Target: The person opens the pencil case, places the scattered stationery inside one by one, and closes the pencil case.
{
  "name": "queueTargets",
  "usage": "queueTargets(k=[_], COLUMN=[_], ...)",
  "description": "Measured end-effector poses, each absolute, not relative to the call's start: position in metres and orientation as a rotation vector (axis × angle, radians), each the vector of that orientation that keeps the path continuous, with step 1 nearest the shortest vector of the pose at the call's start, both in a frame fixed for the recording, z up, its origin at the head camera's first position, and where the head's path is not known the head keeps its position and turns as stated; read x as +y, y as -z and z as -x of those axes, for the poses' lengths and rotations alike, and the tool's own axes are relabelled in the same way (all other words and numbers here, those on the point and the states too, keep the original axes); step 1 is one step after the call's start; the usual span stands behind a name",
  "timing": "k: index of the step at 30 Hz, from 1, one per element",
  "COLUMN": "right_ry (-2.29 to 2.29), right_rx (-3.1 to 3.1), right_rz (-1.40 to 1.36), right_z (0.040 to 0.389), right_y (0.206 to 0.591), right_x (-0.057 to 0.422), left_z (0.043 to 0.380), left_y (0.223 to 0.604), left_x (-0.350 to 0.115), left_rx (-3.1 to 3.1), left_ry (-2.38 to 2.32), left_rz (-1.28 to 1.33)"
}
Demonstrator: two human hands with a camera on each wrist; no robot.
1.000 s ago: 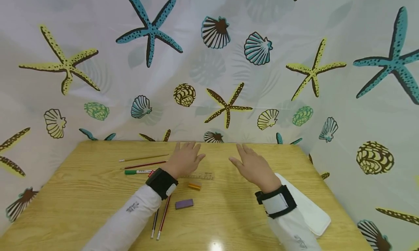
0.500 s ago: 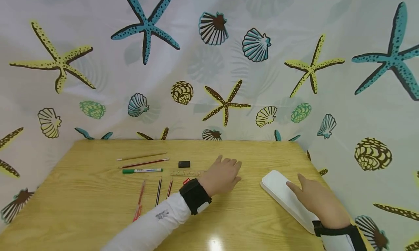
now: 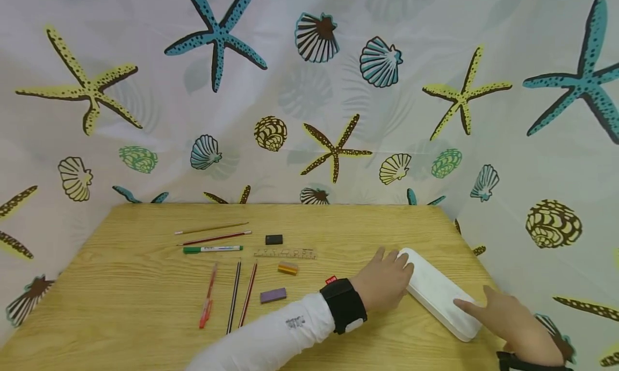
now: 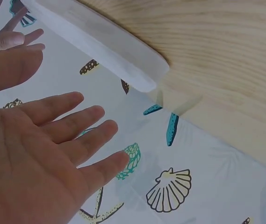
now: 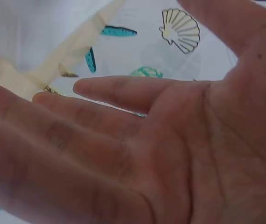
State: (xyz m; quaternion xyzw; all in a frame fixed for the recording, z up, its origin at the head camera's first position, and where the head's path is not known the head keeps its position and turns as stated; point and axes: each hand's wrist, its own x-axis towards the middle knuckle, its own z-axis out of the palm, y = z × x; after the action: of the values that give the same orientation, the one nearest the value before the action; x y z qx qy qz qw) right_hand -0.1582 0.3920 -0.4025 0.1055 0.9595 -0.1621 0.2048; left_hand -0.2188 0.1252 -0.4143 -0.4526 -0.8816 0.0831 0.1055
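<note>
A long white case [image 3: 437,290] with rounded corners lies slantwise on the right of the table in the head view. My left hand [image 3: 384,279] is at its far left side, fingers spread and fairly straight; whether they touch it cannot be told. By the near right end is my right hand [image 3: 517,325], its thumb and fingers extended. In the left wrist view the case [image 4: 100,42] stands apart from the open palm and fingertips. The right wrist view has my right palm [image 5: 170,144] holding nothing, with a blurred pale corner of the case beyond it.
Left of centre on the wooden table [image 3: 121,295] lie several pencils, a green marker [image 3: 213,249], a red pen [image 3: 208,298], a clear ruler [image 3: 285,254], a black block [image 3: 274,239], an orange sharpener-like block [image 3: 288,268] and a purple eraser [image 3: 273,295]. Patterned cloth [image 3: 271,183] hangs behind.
Both hands have moved right and nearer, from above the table's middle to either side of the white case. The small items on the left are uncovered; the case has stayed in place.
</note>
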Motion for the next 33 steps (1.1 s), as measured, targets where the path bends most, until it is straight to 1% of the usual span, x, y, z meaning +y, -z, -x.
queueTargets(k=[5, 9, 15, 23, 27, 33], right_ry=[0.332, 0.331, 0.28, 0.238, 0.221, 0.221], right_rx=[2.724, 2.761, 2.788, 2.8, 2.8, 2.812], right_rz=[-0.214, -0.184, -0.191, -0.214, -0.227, -0.238], right_z=[0.16, 0.161, 0.16, 0.159, 0.16, 0.158], right_y=[0.417, 0.425, 0.423, 0.423, 0.424, 0.427], right_x=[0.377, 0.372, 0.363, 0.356, 0.358, 0.362], left_z=[0.217, 0.217, 0.214, 0.211, 0.21, 0.21], left_y=[0.422, 0.43, 0.443, 0.464, 0.467, 0.468], left_x=[0.141, 0.15, 0.166, 0.188, 0.196, 0.201], left_rx=[-2.616, -2.644, -2.634, -2.431, -2.302, -2.286], left_ry=[-0.304, -0.348, -0.412, -0.572, -0.6, -0.647], left_rz=[1.291, 1.266, 1.265, 1.167, 1.151, 1.177])
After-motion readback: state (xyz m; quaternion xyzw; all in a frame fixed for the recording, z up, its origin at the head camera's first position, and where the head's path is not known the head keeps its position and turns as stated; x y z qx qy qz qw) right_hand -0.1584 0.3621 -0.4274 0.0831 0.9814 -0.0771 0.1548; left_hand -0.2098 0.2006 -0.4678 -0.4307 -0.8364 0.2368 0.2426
